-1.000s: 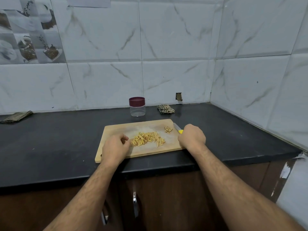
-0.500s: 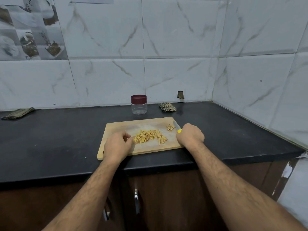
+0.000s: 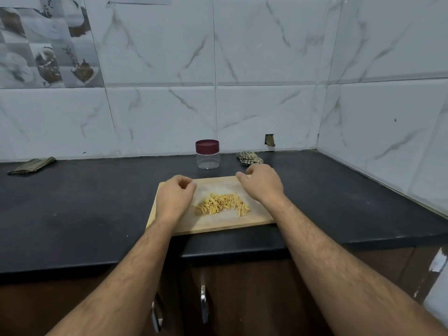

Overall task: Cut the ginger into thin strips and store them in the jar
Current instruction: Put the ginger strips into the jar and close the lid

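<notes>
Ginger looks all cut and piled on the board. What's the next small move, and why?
Probably reach the right hand forward to the jar and take off its lid: the ginger strips lie heaped on the cutting board, and the jar behind it is closed and looks empty.

The left hand (image 3: pixel 173 200) covers the near-left part of the cutting board (image 3: pixel 218 225), and the right hand (image 3: pixel 260 186) covers its far-right corner. Both sets of fingers curl out of sight, so neither grip can be read. The bench (image 3: pixel 72 214) runs off the left edge.
</notes>
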`<control>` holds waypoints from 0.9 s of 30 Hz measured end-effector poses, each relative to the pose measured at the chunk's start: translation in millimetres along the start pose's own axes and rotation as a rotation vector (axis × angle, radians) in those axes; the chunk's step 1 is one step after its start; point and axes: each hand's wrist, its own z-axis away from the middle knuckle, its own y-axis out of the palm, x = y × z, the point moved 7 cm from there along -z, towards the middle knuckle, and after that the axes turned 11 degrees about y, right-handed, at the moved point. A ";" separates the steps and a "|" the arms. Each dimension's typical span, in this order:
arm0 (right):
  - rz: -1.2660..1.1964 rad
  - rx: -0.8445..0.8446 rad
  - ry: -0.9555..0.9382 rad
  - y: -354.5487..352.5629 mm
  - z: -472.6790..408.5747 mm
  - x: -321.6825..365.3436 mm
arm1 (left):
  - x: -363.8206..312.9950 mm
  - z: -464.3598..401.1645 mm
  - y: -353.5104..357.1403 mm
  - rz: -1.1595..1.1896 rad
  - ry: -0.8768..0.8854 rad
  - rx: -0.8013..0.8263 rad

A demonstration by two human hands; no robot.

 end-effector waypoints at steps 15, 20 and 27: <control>-0.457 0.355 0.133 114.0 -172.8 56.6 | 45.2 -169.4 73.3 0.457 -0.215 0.054; -0.408 0.566 0.165 156.6 -197.6 60.0 | 68.6 -204.1 100.6 0.422 -0.240 0.120; -0.407 0.636 0.089 181.4 -201.6 73.4 | 60.9 -213.5 122.3 0.450 -0.208 0.253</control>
